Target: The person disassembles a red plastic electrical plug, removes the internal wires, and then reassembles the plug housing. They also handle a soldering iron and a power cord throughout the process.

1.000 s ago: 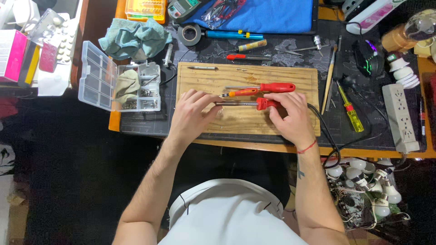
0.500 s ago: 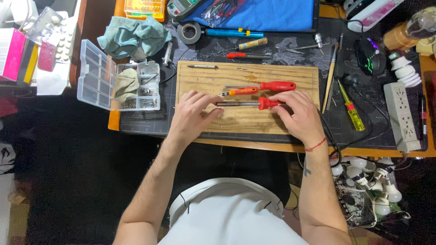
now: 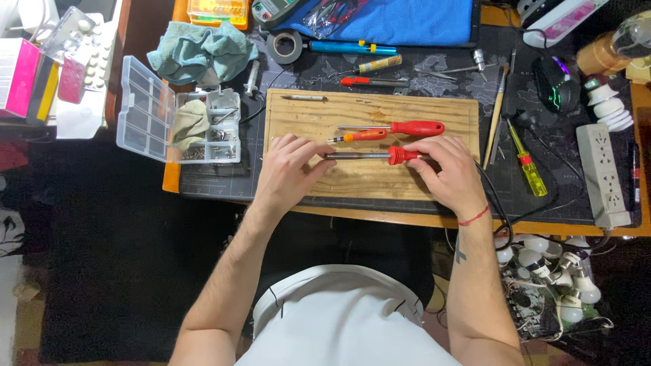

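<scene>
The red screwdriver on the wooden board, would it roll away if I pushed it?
Probably a little: the red screwdriver has a round handle and thin shaft, lying flat on the board. It looks stiff, not floppy. The board looks level, so it likely stops soon.
</scene>
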